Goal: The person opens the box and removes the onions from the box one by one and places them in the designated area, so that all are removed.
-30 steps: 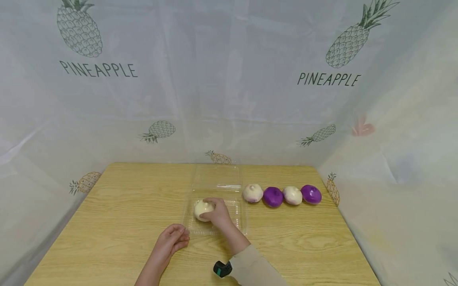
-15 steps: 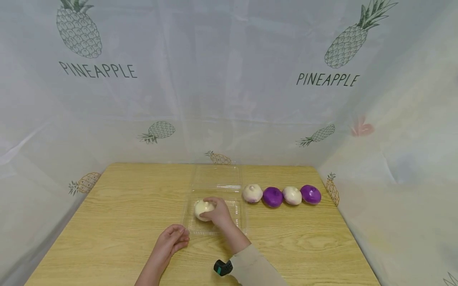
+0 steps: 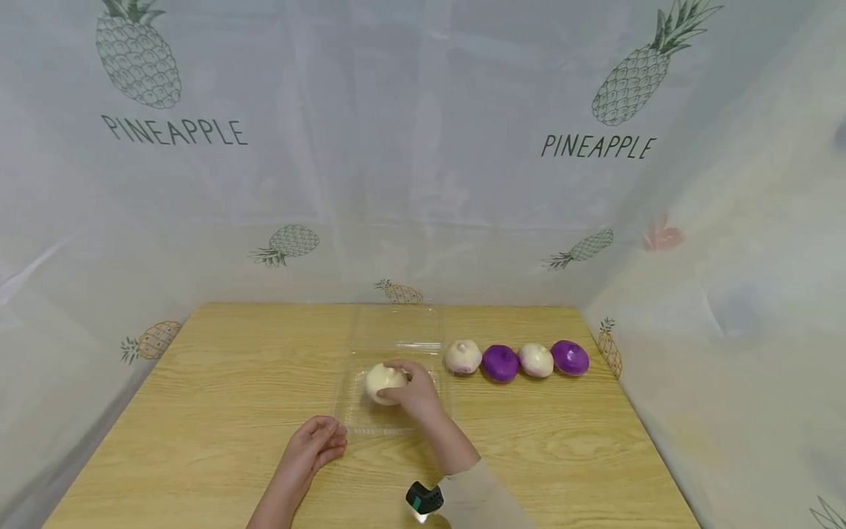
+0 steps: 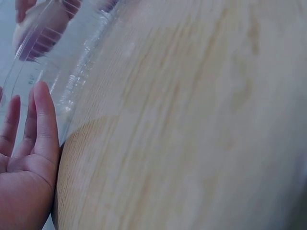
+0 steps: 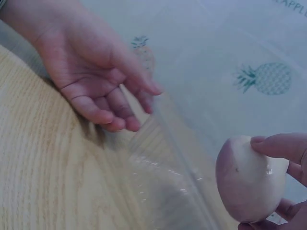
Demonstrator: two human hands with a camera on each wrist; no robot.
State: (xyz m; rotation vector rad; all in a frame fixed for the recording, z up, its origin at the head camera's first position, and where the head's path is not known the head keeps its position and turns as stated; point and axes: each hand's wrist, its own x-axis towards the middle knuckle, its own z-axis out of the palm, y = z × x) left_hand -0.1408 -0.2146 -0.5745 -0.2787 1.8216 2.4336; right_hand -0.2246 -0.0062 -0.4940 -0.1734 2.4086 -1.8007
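Note:
My right hand (image 3: 418,389) grips a white turnip (image 3: 383,384) with a purplish underside, thumb and fingers on its right side. It is over the base of an open clear plastic clamshell container (image 3: 357,429), a little above it. In the right wrist view, the turnip (image 5: 247,182) is held between thumb and fingers. At the container's front left corner, my left hand (image 3: 313,448) pinches the rim between thumb and index finger. The left wrist view shows its other fingers (image 4: 45,120) fairly straight beside the container wall (image 4: 76,81).
To the right of the container, a row holds a white turnip (image 3: 463,357), a purple turnip (image 3: 500,364), another white turnip (image 3: 536,361) and another purple turnip (image 3: 570,358). The container's lid (image 3: 396,327) lies open toward the back curtain (image 3: 370,176). Everything stands on a wooden table (image 3: 264,367).
The right hand has lifted the turnip slightly and shifted it a little right from its spot in the container. The left hand stays at the corner.

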